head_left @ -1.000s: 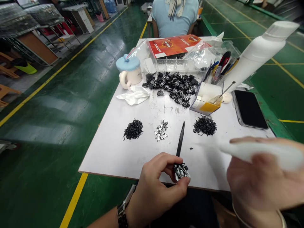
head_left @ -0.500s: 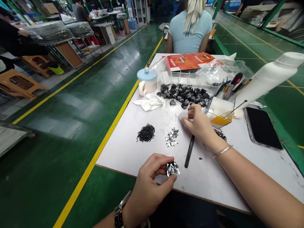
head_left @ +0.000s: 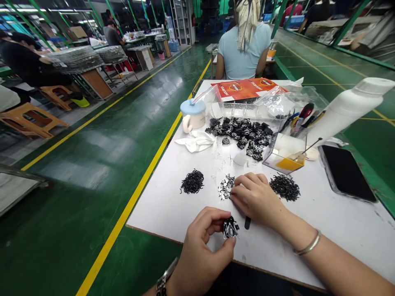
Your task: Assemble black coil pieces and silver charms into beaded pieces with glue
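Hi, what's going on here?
A person is working with bare hands at a white board table. Their left hand pinches a small black-and-silver piece. Their right hand is at the edge of a pile of silver bits, just above a black tool. A pile of black coils lies to one side, another to the other, and a heap of black pieces lies beyond. Another person sits further off, facing away.

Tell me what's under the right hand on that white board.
Only the end of a slim black tool sticks out below the right hand, and a pile of small silver pieces lies at its fingertips. Whatever lies directly beneath the palm is covered and cannot be seen.
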The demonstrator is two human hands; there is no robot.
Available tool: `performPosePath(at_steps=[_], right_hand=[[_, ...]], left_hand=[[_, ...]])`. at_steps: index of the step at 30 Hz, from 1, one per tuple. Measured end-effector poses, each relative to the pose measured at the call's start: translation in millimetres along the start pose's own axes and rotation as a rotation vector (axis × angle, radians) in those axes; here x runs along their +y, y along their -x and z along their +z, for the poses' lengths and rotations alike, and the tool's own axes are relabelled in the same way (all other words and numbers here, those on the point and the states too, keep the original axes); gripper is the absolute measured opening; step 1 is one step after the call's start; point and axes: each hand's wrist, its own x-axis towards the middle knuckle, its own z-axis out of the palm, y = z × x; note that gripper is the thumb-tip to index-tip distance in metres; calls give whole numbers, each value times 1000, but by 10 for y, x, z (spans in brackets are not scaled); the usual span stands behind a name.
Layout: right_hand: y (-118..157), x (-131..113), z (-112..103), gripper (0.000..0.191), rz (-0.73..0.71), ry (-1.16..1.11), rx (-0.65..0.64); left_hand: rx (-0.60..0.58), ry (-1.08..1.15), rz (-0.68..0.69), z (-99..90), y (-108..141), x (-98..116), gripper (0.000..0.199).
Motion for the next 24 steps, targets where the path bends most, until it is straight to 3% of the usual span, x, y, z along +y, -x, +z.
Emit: performPosePath(at_steps=[5, 10, 13, 16, 20, 24], right_hand=[[81, -3, -138, 15, 87, -126, 30], [317, -110, -362, 14, 433, -795, 80], [465, -221, -346, 14, 629, -1140, 128], [567, -326, -271, 8, 724, -1381, 203], [616, -397, -214, 2, 736, -1445, 333], [618, -416, -189, 3, 671, -1245, 445]], left_hand=[[-38, 151, -51, -1, -54, -2, 36], [-117, 241, -48, 36, -131, 26, 41], [-174, 307, -62, 86, -170, 54, 44], [-246, 406, -76, 155, -181, 55, 47], [-304, 523, -79, 233, -154, 15, 52], [-324, 601, -103, 258, -130, -4, 52]])
